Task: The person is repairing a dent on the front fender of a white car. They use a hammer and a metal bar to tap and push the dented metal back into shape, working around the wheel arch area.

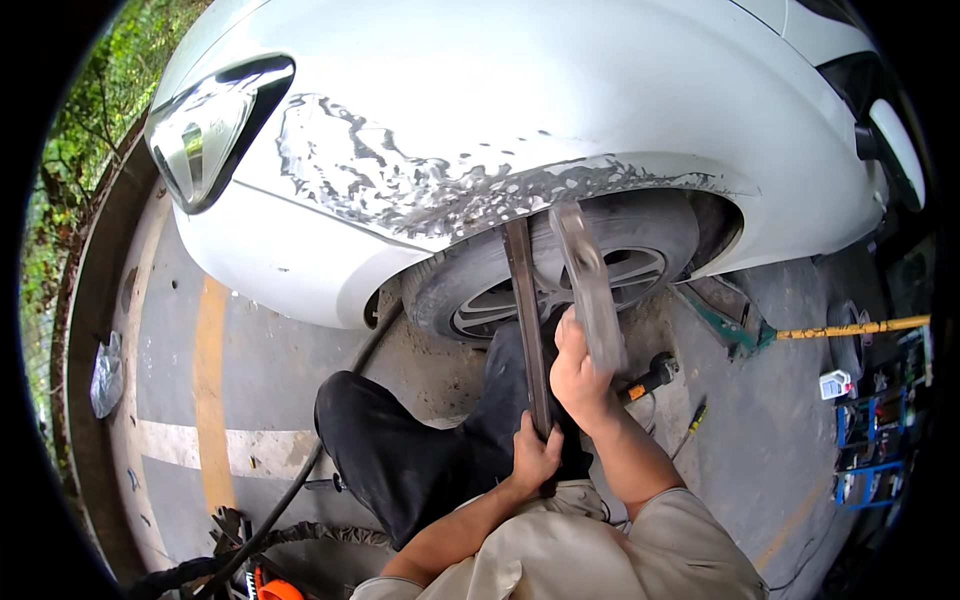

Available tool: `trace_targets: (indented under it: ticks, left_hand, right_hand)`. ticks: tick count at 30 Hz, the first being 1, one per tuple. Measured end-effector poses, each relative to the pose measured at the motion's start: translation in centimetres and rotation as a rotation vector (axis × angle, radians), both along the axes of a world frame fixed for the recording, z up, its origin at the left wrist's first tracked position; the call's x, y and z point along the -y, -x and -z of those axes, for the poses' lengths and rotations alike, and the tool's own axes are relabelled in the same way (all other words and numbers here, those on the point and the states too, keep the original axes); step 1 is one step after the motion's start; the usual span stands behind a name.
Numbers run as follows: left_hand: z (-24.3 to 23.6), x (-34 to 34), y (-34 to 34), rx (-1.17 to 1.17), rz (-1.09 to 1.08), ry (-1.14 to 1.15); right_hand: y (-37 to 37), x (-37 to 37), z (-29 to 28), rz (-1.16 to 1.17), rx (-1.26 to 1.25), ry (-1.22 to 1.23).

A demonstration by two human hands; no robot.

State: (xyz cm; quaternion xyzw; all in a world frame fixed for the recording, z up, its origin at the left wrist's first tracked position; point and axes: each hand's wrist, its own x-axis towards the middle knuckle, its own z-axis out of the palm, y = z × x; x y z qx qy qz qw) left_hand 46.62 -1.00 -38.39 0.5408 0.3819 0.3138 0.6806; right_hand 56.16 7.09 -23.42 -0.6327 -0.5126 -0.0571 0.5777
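My left hand is closed around the lower end of a long, dark metal bar. The bar's far end reaches up to the wheel-arch lip of the white car fender. My right hand grips a flat, elongated grey metal tool, smeared by motion, so its exact kind is unclear. That tool is raised beside the bar, its top overlapping the tyre and near the arch. Above the arch, a patch of the fender is mottled grey and white, with its paint worn away.
A black-and-orange power tool and a screwdriver lie right of my legs. Beyond stands a green jack with a yellow handle. A blue tool rack is far right; a dark hose runs left. A plastic bag lies by the wall.
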Motion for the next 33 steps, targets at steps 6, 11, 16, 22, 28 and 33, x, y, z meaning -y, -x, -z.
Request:
trace_targets:
  ticks: [6, 11, 16, 22, 28, 33]
  left_hand:
    - [0.2, 0.0, 0.3, -0.027, -0.023, -0.025]
    - [-0.8, 0.4, 0.4, -0.089, -0.041, -0.121]
    - [-1.1, 0.5, 0.2, -0.112, -0.04, -0.086]
    - [-0.9, 0.3, 0.3, -0.156, -0.067, -0.171]
    - [-3.9, -0.5, 2.3, -0.136, -0.059, -0.228]
    - [-3.3, -0.1, 2.0, -0.106, -0.016, -0.126]
  right_hand:
    - [0.1, -0.8, -0.7, -0.005, 0.092, 0.017]
    - [-2.2, -0.6, -0.4, 0.041, 0.023, 0.008]
    - [-3.1, -0.4, -0.4, 0.088, 0.077, -0.007]
    - [-2.5, -0.6, -1.4, 0.014, 0.012, -0.071]
    - [-3.9, -0.4, 1.3, -0.06, -0.197, -0.03]
    - [-3.4, 0.9, 2.6, -0.179, -0.47, -0.064]
